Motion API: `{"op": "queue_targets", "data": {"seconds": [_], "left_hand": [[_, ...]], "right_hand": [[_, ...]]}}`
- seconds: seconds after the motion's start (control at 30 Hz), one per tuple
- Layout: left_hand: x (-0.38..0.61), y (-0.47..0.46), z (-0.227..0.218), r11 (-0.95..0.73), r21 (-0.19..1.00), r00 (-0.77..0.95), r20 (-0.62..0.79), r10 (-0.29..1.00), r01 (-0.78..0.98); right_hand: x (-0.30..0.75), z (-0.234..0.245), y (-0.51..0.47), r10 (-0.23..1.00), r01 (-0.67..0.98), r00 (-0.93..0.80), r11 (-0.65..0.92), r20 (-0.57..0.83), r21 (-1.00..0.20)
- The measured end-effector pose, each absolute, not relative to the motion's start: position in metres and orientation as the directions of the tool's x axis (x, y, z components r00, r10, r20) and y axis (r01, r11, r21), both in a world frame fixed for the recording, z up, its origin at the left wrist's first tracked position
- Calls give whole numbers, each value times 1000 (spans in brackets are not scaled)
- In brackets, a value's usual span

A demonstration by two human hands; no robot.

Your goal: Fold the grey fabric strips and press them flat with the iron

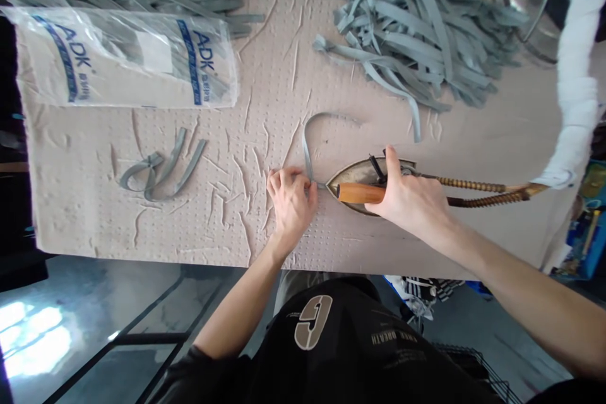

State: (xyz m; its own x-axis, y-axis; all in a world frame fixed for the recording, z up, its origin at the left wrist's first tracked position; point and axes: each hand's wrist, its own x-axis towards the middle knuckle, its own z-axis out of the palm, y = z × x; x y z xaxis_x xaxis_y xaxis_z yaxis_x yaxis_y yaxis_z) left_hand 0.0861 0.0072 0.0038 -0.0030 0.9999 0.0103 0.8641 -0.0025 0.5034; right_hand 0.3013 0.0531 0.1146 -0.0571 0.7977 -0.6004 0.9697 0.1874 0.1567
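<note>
My right hand (413, 197) is wrapped round the wooden handle of a steam iron (351, 178), which rests on the padded table with its tip pointing left. Just left of that tip, my left hand (290, 197) pinches a narrow grey fabric strip (307, 146) against the surface. One end of the strip curls away toward the back, while its other part runs to the iron's tip. How much of it lies under the iron is hidden. Further left are a few looped grey strips (163, 170).
A large heap of grey strips (416, 31) lies at the back right, beside a second iron (542, 12). Clear plastic packaging (127, 63) with more strips covers the back left. Hoses run from the iron to a white-wrapped pipe (575, 76). The beige table cover (265, 233) is wrinkled.
</note>
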Motion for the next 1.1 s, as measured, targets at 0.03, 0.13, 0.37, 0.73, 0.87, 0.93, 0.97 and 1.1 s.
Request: {"op": "queue_targets", "data": {"seconds": [0.03, 0.13, 0.37, 0.73, 0.87, 0.93, 0.97, 1.1], "left_hand": [[86, 8, 8, 14, 505, -5, -19, 1000, 863], [84, 12, 19, 43, 492, 27, -135, 991, 870], [78, 22, 32, -6, 371, 122, -289, 950, 928], [69, 20, 22, -85, 432, 191, -209, 959, 898], [64, 11, 11, -105, 498, 189, -122, 974, 861], [63, 7, 5, -109, 513, 177, -84, 981, 851], [63, 6, 2, -114, 521, 173, -66, 983, 846], [61, 2, -6, -137, 533, 167, -8, 986, 835]], "right_hand": [[301, 114, 53, 798, 968, -58, 191, -600, 160], [298, 113, 54, 795, 965, -64, 203, -604, 165], [282, 111, 55, 807, 959, -119, 244, -578, 143], [286, 110, 53, 808, 949, -107, 257, -580, 182], [272, 111, 58, 803, 944, -141, 285, -579, 167], [264, 111, 61, 800, 941, -174, 307, -575, 143], [261, 111, 62, 798, 939, -191, 319, -571, 131], [256, 113, 65, 796, 942, -221, 323, -563, 87]]}}
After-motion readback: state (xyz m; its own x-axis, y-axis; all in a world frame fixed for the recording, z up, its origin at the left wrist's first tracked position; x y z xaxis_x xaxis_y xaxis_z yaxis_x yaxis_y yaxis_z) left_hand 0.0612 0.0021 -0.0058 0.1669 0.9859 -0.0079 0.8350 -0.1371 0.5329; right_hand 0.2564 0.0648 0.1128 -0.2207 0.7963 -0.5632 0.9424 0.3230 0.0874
